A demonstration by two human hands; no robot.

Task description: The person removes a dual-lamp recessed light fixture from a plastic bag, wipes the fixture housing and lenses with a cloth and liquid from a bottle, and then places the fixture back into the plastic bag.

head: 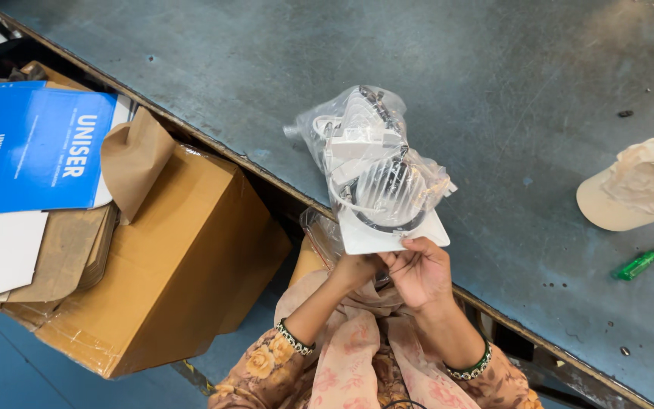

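Above both hands, left hand and right hand grip a clear-bagged white ribbed round lamp fitting by its lower edge, steadying it upright.

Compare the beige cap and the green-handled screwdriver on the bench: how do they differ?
The beige cap is broad, soft and crumpled; the green-handled screwdriver is thin, rigid and straight. The cap is pale all over, while the screwdriver pairs a translucent green handle with a metal shaft. The cap is cut off by the right frame edge, as is the screwdriver's shaft tip. Both lie on the grey metal bench, away from the hands.
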